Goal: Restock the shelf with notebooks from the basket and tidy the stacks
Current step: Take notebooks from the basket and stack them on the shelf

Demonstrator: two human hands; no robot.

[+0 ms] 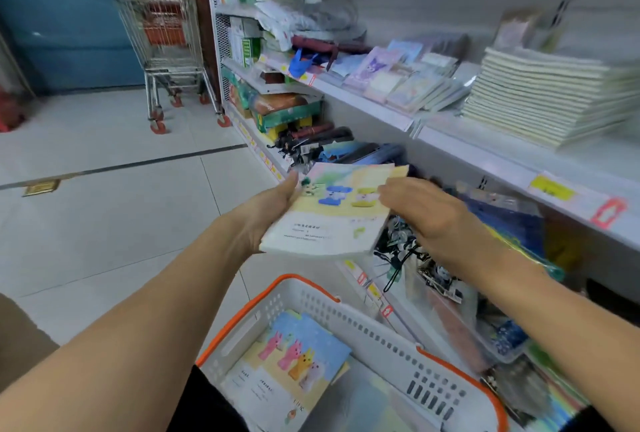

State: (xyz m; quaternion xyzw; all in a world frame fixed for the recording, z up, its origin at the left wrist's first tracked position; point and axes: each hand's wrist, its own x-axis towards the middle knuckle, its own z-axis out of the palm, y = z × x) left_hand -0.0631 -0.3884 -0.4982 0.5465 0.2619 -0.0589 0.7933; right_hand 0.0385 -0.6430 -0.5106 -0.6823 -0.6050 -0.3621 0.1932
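Observation:
A small stack of pastel notebooks (332,213) is held in the air in front of the shelf, above the basket. My left hand (266,213) grips its left edge from beneath, thumb along the side. My right hand (422,213) rests on the stack's right edge, fingers curled over it. The white basket with an orange rim (381,331) sits low in front of me and holds more notebooks (294,362) with cartoon rabbits on the cover. On the white shelf (485,154) at the right lies a tall stack of cream notebooks (547,99), with pastel notebooks (398,78) to its left.
A metal shopping trolley (166,43) with red trim stands at the far end of the aisle by a blue door. Lower shelves hold bagged goods, umbrellas and keychains (408,251). Pale tiled floor (104,223) stretches to the left.

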